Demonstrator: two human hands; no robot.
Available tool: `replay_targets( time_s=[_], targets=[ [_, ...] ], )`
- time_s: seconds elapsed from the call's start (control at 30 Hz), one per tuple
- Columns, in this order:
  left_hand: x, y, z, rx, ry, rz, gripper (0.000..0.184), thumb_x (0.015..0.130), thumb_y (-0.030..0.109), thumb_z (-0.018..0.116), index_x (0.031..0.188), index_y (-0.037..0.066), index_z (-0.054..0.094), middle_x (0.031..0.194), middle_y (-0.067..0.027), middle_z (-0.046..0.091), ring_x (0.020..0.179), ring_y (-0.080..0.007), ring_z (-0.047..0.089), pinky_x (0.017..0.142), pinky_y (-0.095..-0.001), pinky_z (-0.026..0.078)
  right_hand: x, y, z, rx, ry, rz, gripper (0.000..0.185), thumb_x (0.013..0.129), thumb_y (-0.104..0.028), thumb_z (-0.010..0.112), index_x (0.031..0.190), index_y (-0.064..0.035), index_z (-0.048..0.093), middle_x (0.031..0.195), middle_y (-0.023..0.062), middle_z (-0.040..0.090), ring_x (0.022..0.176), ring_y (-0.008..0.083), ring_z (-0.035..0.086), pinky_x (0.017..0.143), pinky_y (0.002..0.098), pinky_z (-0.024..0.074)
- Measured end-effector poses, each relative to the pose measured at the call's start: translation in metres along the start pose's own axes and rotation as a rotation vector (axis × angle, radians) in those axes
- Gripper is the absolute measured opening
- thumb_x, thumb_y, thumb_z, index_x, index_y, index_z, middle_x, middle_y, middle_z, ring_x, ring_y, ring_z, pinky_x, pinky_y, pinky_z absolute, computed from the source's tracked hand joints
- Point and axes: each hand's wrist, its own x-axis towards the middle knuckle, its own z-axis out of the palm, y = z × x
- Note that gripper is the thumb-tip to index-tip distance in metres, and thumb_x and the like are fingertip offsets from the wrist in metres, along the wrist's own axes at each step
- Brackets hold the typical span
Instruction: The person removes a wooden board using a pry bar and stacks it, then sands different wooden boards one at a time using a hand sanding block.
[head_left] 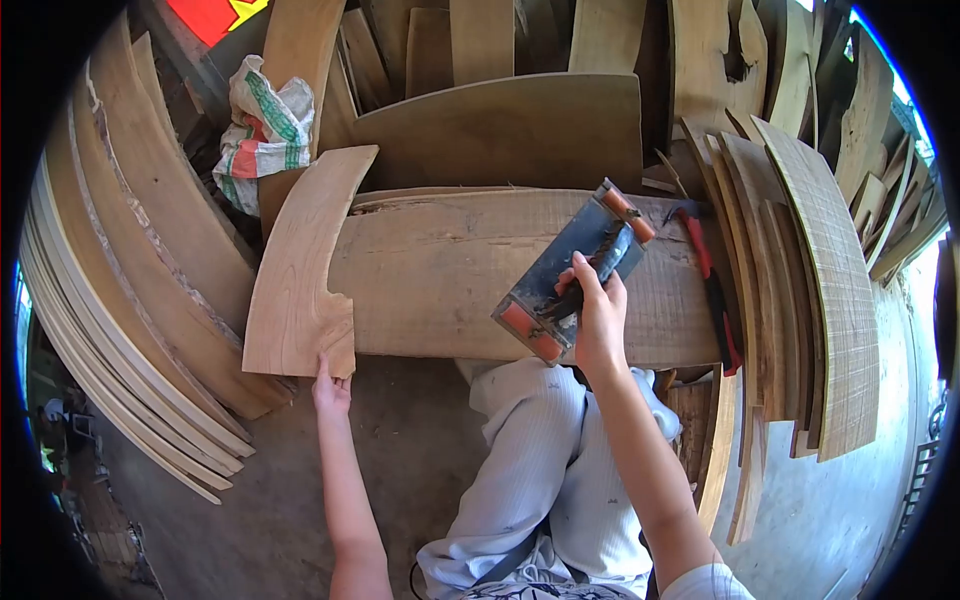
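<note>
My right hand (598,315) is wrapped round the dark handle of a hand sander (540,270). The sander is a flat metal plate with orange-red abrasive clamped at both ends, held tilted above a thick plank (430,270). At the plank's left end lies a pale wooden board (300,250) with a notch in its right side near the bottom. My left hand (333,388) grips the near edge of this board, fingers partly hidden beneath it. Toward the plank's right end rests a hammer (708,275) with a red and black handle.
Long boards (150,250) lean in a stack on the left. More cut boards (820,300) stand at the right. Behind the plank are a curved-top panel (500,130) and a white woven sack (265,135). The concrete floor (410,430) shows below.
</note>
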Motion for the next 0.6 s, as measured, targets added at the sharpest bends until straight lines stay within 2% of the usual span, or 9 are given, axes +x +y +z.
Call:
replay_targets(
  time_s=[0.2,0.33,0.6],
  targets=[
    [-0.004,-0.001,-0.003,0.079,-0.017,0.107,0.047,0.073,0.033,0.060,0.106,0.004,0.046,0.103,-0.0069,0.050,0.093,-0.0180,0.049,0.078,-0.0314,0.042,-0.001,-0.004,-0.002,-0.069,-0.010,-0.052,0.016,0.077,-0.018,0.054,0.080,-0.0044,0.047,0.067,0.0026,0.049,0.063,0.0098,0.045,0.063,0.0235,0.0366],
    [-0.036,0.006,-0.014,0.168,-0.069,0.182,0.041,0.076,0.033,0.057,0.103,0.003,0.048,0.101,-0.0061,0.052,0.090,-0.0167,0.051,0.074,-0.0307,0.043,0.001,-0.006,-0.005,-0.049,0.018,-0.049,0.016,0.077,-0.018,0.053,0.081,-0.0043,0.047,0.066,0.0024,0.049,0.062,0.0097,0.045,0.063,0.0235,0.0363],
    [-0.116,-0.006,-0.093,0.278,-0.225,0.144,0.034,0.080,0.028,0.053,0.100,0.001,0.049,0.095,-0.0053,0.053,0.083,-0.0135,0.052,0.069,-0.0253,0.043,0.002,-0.005,-0.006,-0.059,0.030,-0.037,0.016,0.076,-0.018,0.054,0.079,-0.0036,0.048,0.065,0.0021,0.048,0.061,0.0101,0.044,0.061,0.0223,0.0363]
  ],
)
